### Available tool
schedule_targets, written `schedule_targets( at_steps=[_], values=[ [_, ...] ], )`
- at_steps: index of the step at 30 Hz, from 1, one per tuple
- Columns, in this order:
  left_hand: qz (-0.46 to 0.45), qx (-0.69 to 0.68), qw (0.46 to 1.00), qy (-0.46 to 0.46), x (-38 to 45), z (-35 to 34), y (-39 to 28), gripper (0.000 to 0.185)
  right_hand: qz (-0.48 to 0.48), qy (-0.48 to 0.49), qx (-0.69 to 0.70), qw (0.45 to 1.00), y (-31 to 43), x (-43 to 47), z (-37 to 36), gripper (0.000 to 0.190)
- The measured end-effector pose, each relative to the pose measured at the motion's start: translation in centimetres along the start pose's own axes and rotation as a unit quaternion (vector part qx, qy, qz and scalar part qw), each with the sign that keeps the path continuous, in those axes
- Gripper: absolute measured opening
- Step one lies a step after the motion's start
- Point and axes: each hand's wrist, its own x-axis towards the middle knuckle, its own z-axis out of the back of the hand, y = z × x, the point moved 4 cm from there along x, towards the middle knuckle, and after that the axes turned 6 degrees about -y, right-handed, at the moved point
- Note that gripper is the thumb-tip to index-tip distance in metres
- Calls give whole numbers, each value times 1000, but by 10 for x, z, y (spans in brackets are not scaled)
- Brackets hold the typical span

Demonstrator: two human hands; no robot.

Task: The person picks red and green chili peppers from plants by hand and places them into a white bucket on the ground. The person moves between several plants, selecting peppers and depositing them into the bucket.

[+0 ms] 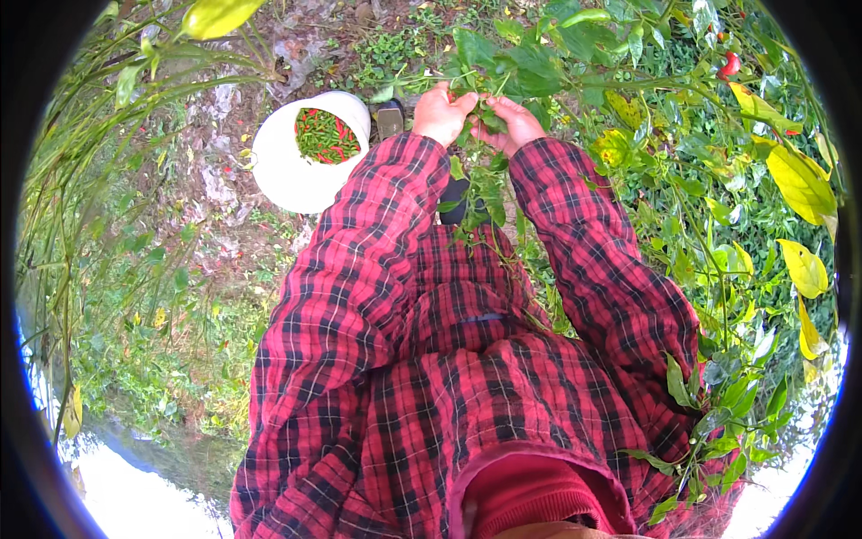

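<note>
Both hands are among the leafy stems of a chili plant (pixel 539 64) at the upper middle. My left hand (pixel 441 114) is at the branch, thumb bent towards the fingers, with a bit of red at its fingertips. Close beside it, my right hand (pixel 508 123) has its thumb and fingers closed on a green stem with leaves. Left of the hands stands a white plastic bucket (pixel 286 172) holding many green and red chili peppers (pixel 328 137). What exactly lies between the left fingertips is too small to tell.
Dense chili plants with yellow leaves (pixel 798 182) and a red pepper (pixel 729 65) rise on the right. Thin stems (pixel 64 269) arch along the left. A shoe (pixel 390 119) is beside the bucket, on soil with weeds and torn plastic film (pixel 219 182).
</note>
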Motion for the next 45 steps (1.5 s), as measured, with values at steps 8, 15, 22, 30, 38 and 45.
schedule_targets(
  at_steps=[8, 15, 22, 30, 38, 45],
  values=[
    [76, -148, 984, 65, -25, 15, -21, 19, 15, -20, 23, 999, 0, 13, -1, 15],
    [102, -239, 960, 107, -44, 60, -54, 16, 18, -27, -38, 999, 4, 21, 2, 17],
    [138, -308, 938, 77, -75, 102, -57, 22, -74, 89, 37, 993, 0, 8, -26, 26],
    [10, -106, 989, 101, -78, 84, -76, 30, -68, 126, -23, 989, -9, 28, -26, 40],
    [-179, 393, 878, 207, -81, 23, -68, 19, -76, 98, -7, 992, -17, 34, -34, 35],
    [-159, 421, 863, 230, -77, 20, -51, 27, -76, 101, -9, 992, -2, 15, -43, 37]
  ],
)
